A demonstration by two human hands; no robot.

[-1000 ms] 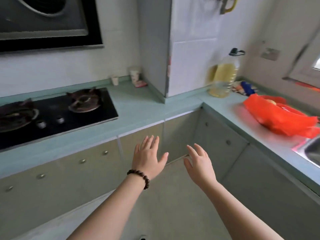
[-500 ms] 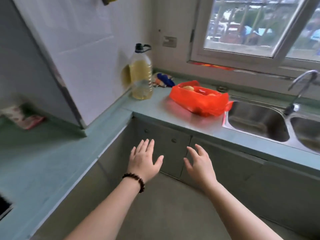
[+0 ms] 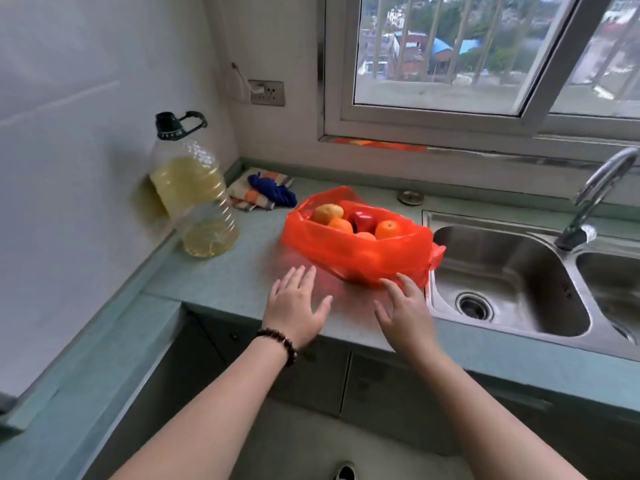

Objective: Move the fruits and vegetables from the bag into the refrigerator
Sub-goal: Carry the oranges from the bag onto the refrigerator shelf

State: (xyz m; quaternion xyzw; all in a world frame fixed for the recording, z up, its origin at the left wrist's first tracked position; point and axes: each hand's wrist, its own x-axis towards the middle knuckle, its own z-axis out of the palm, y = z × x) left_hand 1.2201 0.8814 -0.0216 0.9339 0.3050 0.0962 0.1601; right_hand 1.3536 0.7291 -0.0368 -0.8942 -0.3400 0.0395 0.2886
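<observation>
A red plastic bag (image 3: 363, 258) lies open on the green counter (image 3: 221, 282) beside the sink. Inside it I see a potato (image 3: 327, 213), a red apple (image 3: 363, 221) and oranges (image 3: 388, 229). My left hand (image 3: 294, 304) hovers over the counter just left of the bag's front, fingers straight and spread, holding nothing. My right hand (image 3: 405, 308) reaches toward the bag's front right corner with its fingers loosely bent, fingertips close to the plastic. I cannot tell whether they touch it. No refrigerator is in view.
A large oil bottle (image 3: 194, 199) stands left of the bag against the white wall. Folded cloths (image 3: 266, 192) lie behind it. A steel double sink (image 3: 512, 271) with a tap (image 3: 595, 192) is on the right, under a window. Cabinet doors (image 3: 381, 382) are below.
The view has swung right from the stove to the sink counter and come closer. Both hands have risen from in front of the cabinets to the counter, near the bag.
</observation>
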